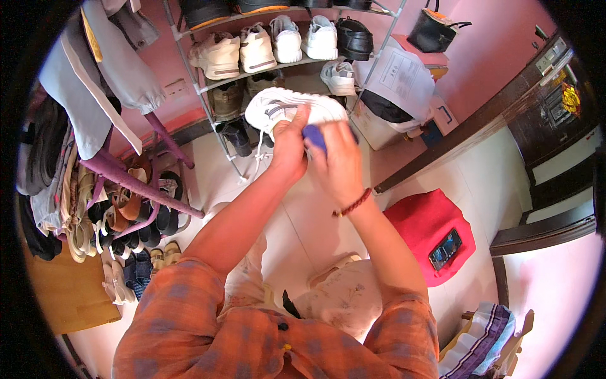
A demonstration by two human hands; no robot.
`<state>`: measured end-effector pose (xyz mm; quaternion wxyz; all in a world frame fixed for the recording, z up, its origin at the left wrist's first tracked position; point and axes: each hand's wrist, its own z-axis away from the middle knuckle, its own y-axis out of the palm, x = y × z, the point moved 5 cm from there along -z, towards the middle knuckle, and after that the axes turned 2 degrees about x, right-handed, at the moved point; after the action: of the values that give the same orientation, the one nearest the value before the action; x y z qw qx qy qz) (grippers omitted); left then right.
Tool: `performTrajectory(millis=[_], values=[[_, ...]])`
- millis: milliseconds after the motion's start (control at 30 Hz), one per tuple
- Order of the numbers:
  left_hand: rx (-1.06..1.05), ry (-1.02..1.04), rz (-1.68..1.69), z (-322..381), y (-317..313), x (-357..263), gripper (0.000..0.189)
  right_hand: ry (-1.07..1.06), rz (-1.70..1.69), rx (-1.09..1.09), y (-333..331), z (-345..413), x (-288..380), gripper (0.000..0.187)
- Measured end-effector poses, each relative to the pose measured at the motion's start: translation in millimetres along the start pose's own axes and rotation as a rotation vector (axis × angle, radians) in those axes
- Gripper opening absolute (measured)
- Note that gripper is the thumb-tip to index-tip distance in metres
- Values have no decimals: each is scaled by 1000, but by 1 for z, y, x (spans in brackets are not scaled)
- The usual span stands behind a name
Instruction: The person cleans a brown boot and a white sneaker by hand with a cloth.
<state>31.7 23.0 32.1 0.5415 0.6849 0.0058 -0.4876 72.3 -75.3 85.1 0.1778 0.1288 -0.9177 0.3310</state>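
My left hand (289,144) grips a white sneaker (326,106) near its opening, with the thumb on the upper. The shoe is held in the air on its side, toe to the right, and a loose white lace (258,154) dangles from it. In my right hand (340,156) is a purple scrubber (316,137), held close against the shoe's near edge. Fingers cover most of the scrubber, so I cannot tell whether it is a brush or a sponge.
Ahead stands a metal-tube shoe rack (200,89) with several shoes. A purple metal frame (137,184) holds more footwear and clothes at left. At right are a white storage box (374,128) and a red cloth-covered object (416,218) bearing a phone (445,248).
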Motion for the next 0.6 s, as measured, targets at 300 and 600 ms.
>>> performTrajectory(millis=[300,600], values=[[-50,-56,62,-4,-6,-1,32,139,70,5,-29,5,-30,27],[5,-146,88,0,2,-6,37,11,-73,-81,-9,-1,-13,24]])
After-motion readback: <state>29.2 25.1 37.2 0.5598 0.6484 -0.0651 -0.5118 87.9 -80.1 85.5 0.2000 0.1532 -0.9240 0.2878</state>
